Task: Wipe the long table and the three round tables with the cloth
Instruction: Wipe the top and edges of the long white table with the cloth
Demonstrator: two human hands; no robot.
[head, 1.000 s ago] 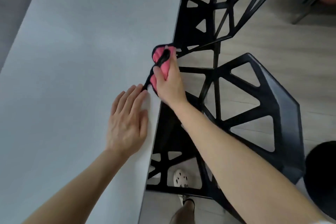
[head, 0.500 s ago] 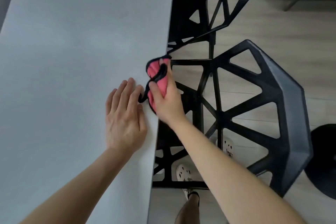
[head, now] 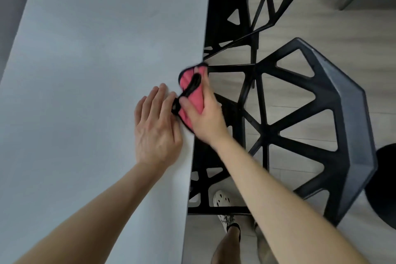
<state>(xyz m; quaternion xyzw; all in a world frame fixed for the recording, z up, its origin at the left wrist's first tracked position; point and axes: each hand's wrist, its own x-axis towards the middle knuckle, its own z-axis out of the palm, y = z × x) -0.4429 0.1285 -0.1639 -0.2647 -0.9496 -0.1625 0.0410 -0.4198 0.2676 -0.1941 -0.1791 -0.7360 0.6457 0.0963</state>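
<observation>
The long table [head: 90, 70] has a pale grey top that fills the left half of the view; its right edge runs from top to bottom. A pink cloth with black trim [head: 190, 92] lies over that right edge. My right hand [head: 205, 118] grips the cloth and presses it against the edge. My left hand [head: 156, 126] rests flat on the tabletop just left of the cloth, fingers together, fingertips touching the cloth's black trim. No round table is identifiable in view.
Two black lattice chairs [head: 310, 126] stand tight against the table's right side, one behind the other [head: 252, 6]. A dark round shape [head: 385, 186] sits at the right edge on the wood floor. My shoes [head: 222, 199] show below the table edge.
My right hand has slid the cloth along the table's right edge toward me. My left hand has stayed flat on the tabletop beside it.
</observation>
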